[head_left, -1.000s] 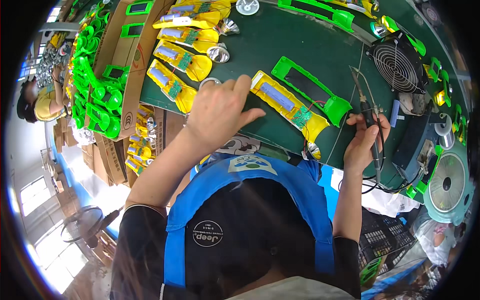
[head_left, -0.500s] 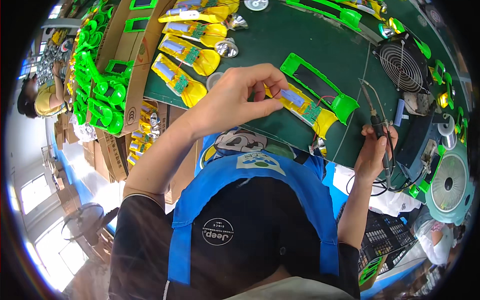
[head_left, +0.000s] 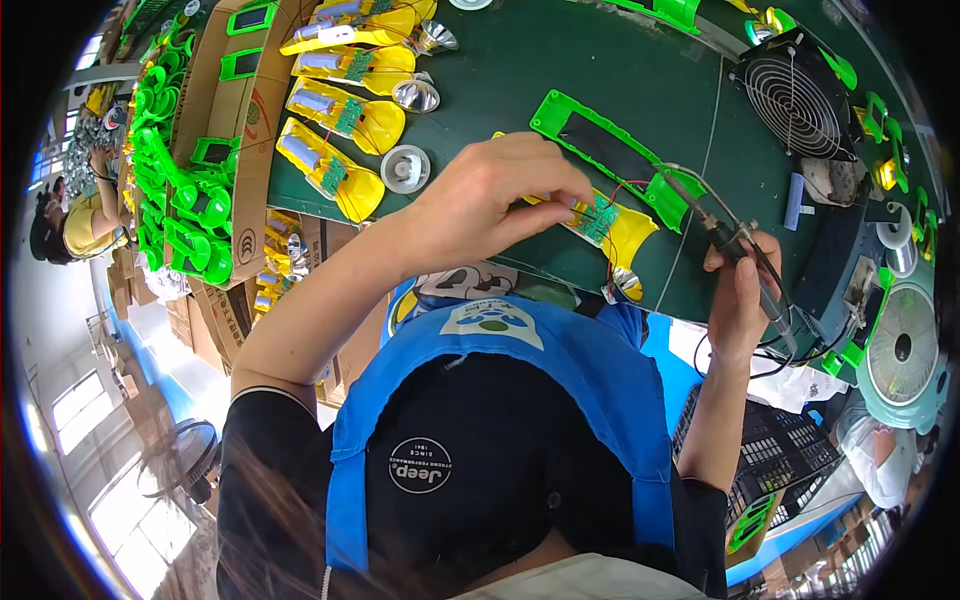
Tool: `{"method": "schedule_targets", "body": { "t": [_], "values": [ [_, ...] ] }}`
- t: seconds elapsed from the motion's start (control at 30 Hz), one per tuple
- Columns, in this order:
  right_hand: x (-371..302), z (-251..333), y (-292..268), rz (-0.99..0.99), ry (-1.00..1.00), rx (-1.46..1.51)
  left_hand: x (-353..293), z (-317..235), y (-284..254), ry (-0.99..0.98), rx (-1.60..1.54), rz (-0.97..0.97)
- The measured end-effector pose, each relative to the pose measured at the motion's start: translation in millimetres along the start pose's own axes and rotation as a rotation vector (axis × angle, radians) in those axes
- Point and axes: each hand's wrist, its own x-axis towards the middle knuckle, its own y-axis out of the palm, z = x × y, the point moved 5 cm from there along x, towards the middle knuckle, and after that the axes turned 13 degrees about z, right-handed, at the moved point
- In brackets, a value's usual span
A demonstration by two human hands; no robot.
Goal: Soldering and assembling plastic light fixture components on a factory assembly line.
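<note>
The person works at a green table (head_left: 560,50) with two bare hands. The right hand (head_left: 742,295) is closed around the handle of a soldering iron (head_left: 728,243), its fingers and thumb wrapped on it. The metal end of the iron points up and to the left, over the edge of a green frame (head_left: 560,115); whether it touches there, one cannot tell.

The left hand (head_left: 500,200) is bent above a yellow shell (head_left: 630,235), with thumb and forefinger brought nearly together just beside the small green circuit board (head_left: 601,218). If some thin thing is pinched between them, it cannot be seen.

The shell lies on the table near its front edge, partly hidden under this hand, and a shiny reflector (head_left: 628,284) is at its lower end. The green frame lies just behind it, and a red wire (head_left: 630,184) runs between the two.

To the left, more yellow shells (head_left: 375,122) are placed in a row, beside a round white-rimmed reflector (head_left: 405,169). A black fan (head_left: 792,97) stands at the right.
</note>
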Motion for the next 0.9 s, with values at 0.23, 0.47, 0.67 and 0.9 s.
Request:
{"method": "schedule_targets", "body": {
  "t": [0.23,0.47,0.67,0.9],
  "values": [
    [-3.7,-1.9,-2.6,-0.001,0.137,0.028,10.6,-3.0,13.3,-0.126,0.139,0.135],
    [8.6,-2.7,7.4,0.09,0.285,0.003,14.3,-8.2,21.0,-0.203,0.324,0.121],
    [7.4,-4.2,11.3,0.16,0.359,-0.045,15.6,-8.9,23.7,-0.231,0.312,0.138],
    [7.5,-4.6,12.3,0.178,0.345,-0.034,16.8,-5.3,23.6,-0.232,0.327,0.129]
  ]
}}
